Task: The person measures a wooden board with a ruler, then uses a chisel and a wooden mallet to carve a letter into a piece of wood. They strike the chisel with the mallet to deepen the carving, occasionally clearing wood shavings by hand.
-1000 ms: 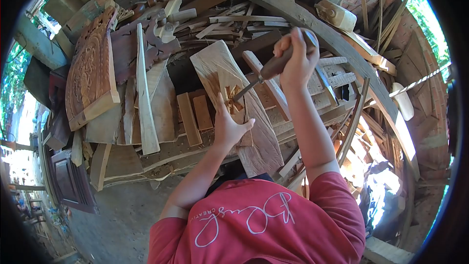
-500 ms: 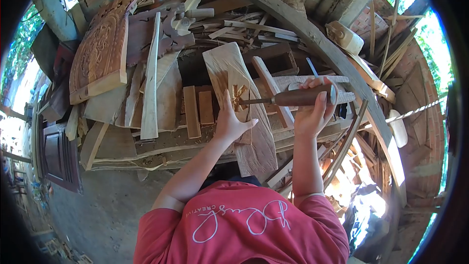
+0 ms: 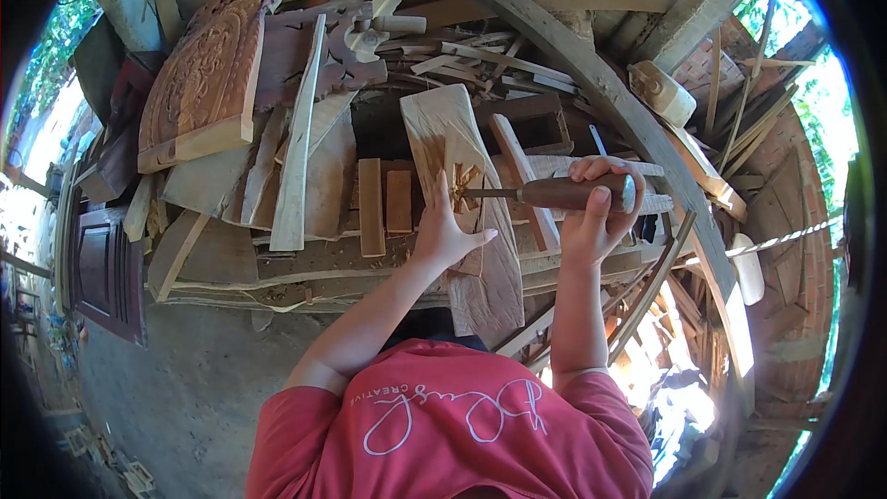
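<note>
- Handle and right hand (image 3: 591, 212) had swung round since a second ago: the chisel (image 3: 573, 194) had stuck up at a slant, and now it was almost flat, with its handle out to the right of the long board (image 3: 499, 259).
- Right hand: its fingers were curled tight around the brown handle, to the right of the long board.
- Left hand (image 3: 442, 236): it was spread out over the small wood piece (image 3: 470, 212), with the thumb stuck out toward the right. It was not curled up, and I could not tell how hard it pressed.
- The small wood piece lay on top of the long board. The chisel's tip was at the cut part of it, by some curly bits.
- Left of the long board were two little blocks (image 3: 371, 208), then a pale strip (image 3: 300, 143), and farther left a carved panel (image 3: 203, 74).
- Just right of the long board was a reddish stick (image 3: 525, 180). Far to its right was a pale jug (image 3: 662, 92).
- Behind the long board lay a messy pile of sticks (image 3: 504, 60).
</note>
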`<state>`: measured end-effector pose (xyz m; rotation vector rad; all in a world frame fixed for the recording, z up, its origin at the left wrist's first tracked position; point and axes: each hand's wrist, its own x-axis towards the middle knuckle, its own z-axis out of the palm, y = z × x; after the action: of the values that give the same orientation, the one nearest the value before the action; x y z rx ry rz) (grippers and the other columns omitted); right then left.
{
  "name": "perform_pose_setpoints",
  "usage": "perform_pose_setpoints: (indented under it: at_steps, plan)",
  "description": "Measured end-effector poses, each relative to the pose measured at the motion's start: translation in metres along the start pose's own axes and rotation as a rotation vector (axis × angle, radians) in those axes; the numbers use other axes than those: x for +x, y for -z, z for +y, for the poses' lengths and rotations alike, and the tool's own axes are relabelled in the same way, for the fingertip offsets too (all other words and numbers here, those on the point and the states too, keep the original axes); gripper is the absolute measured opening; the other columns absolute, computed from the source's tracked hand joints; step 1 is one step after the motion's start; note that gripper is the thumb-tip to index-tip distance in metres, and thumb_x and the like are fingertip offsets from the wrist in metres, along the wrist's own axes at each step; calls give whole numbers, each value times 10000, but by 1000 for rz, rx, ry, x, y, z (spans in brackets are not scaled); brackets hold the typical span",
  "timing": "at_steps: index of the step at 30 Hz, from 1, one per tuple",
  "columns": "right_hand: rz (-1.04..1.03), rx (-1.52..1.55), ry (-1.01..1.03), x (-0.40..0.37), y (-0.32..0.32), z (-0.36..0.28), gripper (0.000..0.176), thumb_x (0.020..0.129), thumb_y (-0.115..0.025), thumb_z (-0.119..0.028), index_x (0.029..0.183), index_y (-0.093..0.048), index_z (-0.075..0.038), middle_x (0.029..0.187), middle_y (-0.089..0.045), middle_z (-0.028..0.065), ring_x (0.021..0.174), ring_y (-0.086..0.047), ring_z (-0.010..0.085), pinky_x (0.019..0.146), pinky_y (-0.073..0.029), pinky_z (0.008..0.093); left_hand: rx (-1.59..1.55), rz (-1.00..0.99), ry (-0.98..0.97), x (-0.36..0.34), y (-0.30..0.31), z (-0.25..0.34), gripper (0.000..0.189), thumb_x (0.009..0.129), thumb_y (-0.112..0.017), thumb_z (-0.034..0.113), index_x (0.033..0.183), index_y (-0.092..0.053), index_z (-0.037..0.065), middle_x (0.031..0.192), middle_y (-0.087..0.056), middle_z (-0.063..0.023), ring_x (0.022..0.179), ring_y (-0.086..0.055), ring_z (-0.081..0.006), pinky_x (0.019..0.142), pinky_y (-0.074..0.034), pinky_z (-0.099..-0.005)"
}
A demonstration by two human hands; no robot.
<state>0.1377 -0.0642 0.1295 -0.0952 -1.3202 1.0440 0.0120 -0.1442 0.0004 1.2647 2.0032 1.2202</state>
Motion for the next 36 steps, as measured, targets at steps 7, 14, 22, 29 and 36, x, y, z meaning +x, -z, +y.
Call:
perform_pose_setpoints:
  at_steps: [7,14,22,29,36]
  plan:
    - [-172,19,0,-9,-15,-3,490,750,-673,-315,1044,-380,-55,798,-454,101,707,-441,197,648,-373,350,-18,15,-6,0,-2,-2,1166,556,-777,394,1335,-34,-53,1337,-220,-270,1188,-334,-401,978,-321,-403]
    - [-153,97,26,-19,-29,-2,435,754,-677,-230,984,-366,-29,803,-459,117,693,-471,188,627,-436,313,-45,45,-43,0,-4,-5,1167,551,-779,405,1334,-44,-51,1336,-230,-263,1205,-318,-389,978,-316,-395]
    - [-187,121,82,-25,-11,-1,409,772,-654,-194,986,-343,-35,807,-475,128,710,-484,200,660,-440,342,369,130,-126,-4,12,34,1151,551,-778,417,1359,-70,3,1360,-210,-238,1260,-244,-367,1019,-209,-465]
    - [-194,-367,-58,-30,4,-40,484,732,-676,-334,1052,-463,-41,1138,-479,201,1072,-466,292,926,-326,393,-84,-18,-779,10,26,107,614,624,-704,241,1147,-443,54,1026,-578,-149,893,-586,-317,970,-282,-499]
    - [-280,-506,-134,-22,49,-46,760,666,-714,-438,1237,-432,-23,1269,-398,186,1186,-390,307,954,-317,414,-112,-182,-808,11,23,131,296,563,-720,144,760,-513,66,658,-545,-100,607,-562,-284,537,-428,-344]
